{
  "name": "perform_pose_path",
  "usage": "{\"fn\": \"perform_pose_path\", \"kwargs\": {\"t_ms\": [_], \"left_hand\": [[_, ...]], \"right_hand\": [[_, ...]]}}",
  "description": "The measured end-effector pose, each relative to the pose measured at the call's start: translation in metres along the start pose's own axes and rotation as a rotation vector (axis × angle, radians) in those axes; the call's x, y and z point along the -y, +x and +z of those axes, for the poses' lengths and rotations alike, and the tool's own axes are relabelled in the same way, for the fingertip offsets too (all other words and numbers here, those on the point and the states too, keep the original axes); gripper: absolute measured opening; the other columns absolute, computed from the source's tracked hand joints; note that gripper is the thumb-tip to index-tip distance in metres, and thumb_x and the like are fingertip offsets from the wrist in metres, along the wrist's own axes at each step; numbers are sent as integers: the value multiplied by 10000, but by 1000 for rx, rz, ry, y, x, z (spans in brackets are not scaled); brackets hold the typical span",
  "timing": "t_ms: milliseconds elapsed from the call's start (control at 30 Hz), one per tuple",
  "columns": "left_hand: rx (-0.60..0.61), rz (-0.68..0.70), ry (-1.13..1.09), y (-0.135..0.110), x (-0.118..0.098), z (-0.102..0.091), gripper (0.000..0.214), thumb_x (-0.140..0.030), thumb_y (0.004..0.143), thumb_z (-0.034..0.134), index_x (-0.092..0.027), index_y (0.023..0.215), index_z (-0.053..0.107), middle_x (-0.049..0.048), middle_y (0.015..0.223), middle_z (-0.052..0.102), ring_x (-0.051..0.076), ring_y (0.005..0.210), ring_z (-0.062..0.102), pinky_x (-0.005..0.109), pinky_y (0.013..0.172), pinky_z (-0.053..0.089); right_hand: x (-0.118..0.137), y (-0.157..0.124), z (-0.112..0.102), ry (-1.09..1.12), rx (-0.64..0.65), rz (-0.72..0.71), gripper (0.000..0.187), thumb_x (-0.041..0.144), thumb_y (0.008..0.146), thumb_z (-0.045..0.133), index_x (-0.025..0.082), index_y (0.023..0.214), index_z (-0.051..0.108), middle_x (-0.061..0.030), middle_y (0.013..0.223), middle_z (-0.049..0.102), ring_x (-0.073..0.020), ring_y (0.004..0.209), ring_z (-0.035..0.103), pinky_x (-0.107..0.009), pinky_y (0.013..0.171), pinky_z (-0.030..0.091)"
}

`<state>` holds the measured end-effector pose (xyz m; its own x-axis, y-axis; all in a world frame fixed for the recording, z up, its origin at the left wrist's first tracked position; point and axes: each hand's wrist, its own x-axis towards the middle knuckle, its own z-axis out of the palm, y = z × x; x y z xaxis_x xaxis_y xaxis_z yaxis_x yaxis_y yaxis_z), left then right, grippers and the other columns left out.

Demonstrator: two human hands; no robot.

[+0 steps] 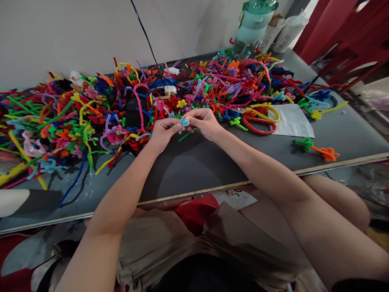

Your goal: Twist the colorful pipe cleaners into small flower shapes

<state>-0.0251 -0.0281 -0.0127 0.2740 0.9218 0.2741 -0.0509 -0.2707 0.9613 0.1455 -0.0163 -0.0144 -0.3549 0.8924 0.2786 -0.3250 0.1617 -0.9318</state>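
Note:
Between my two hands is a small light blue pipe cleaner (pixel 184 121), bent into a compact looped shape. My left hand (pixel 165 132) pinches it from the left with thumb and forefinger. From the other side, the thumb and fingers of my right hand (pixel 204 123) close on it as well. Just below my fingertips a short green pipe cleaner piece (pixel 184 136) lies on the dark table (pixel 194 170). Behind my hands spreads a large heap of coloured pipe cleaners (pixel 121 97), many twisted into flowers, such as a yellow flower (pixel 181 104).
Red-and-yellow-handled scissors (pixel 259 125) lie right of my hands, beside a white sheet (pixel 290 121). A green-and-orange flower piece (pixel 326 153) rests near the front edge. A plastic bottle (pixel 253 26) and paper cups (pixel 290 32) stand at the back. A black cable (pixel 144 32) hangs down into the heap.

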Motion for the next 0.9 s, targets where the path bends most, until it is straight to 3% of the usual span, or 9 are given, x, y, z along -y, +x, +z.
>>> {"fn": "perform_pose_path", "kwargs": {"t_ms": [200, 300, 433, 567, 733, 900], "left_hand": [[-21, 52, 330, 1, -6, -2, 413, -584, 676, 779, -179, 756, 752, 44, 725, 739, 144, 653, 660, 267, 677, 541], [-41, 94, 398, -1, -4, -1, 403, -579, 742, 726, -179, 789, 753, 61, 781, 755, 164, 714, 687, 281, 719, 548], [-19, 137, 487, -3, -2, 0, 368, -540, 808, 677, -180, 841, 744, 64, 827, 759, 177, 765, 698, 289, 742, 548], [-29, 177, 680, -3, -3, 1, 310, -474, 886, 601, -185, 888, 714, 64, 885, 753, 190, 830, 694, 304, 787, 538], [-274, 251, 832, -2, -5, -7, 331, -506, 945, 490, -208, 933, 634, 52, 863, 715, 190, 855, 675, 312, 834, 509], [-483, 274, 698, 6, -22, -36, 413, -575, 991, 307, -236, 991, 543, 5, 742, 605, 156, 729, 638, 293, 736, 483]], "right_hand": [[13, 1, -13, -136, 23, 68, 401, 516, 716, 788, 126, 747, 699, 39, 503, 547, -37, 428, 432, -168, 366, 325], [17, 1, -17, -139, 66, 167, 400, 510, 743, 774, 123, 738, 670, 74, 451, 451, -19, 385, 341, -165, 336, 261], [17, 2, -17, -67, 121, 309, 421, 513, 773, 753, 136, 678, 591, 81, 482, 426, -8, 385, 317, -153, 324, 224], [12, 4, -14, -82, 8, 331, 418, 509, 849, 678, 141, 686, 564, 59, 542, 472, -8, 388, 321, -157, 321, 229], [5, 6, -14, -290, -129, 298, 350, 459, 895, 628, 138, 755, 624, 28, 614, 534, -25, 414, 337, -185, 351, 255], [3, 5, -13, -684, -5, 218, 277, 352, 893, 599, 145, 737, 697, -11, 652, 618, -76, 559, 471, -232, 559, 379]]}}
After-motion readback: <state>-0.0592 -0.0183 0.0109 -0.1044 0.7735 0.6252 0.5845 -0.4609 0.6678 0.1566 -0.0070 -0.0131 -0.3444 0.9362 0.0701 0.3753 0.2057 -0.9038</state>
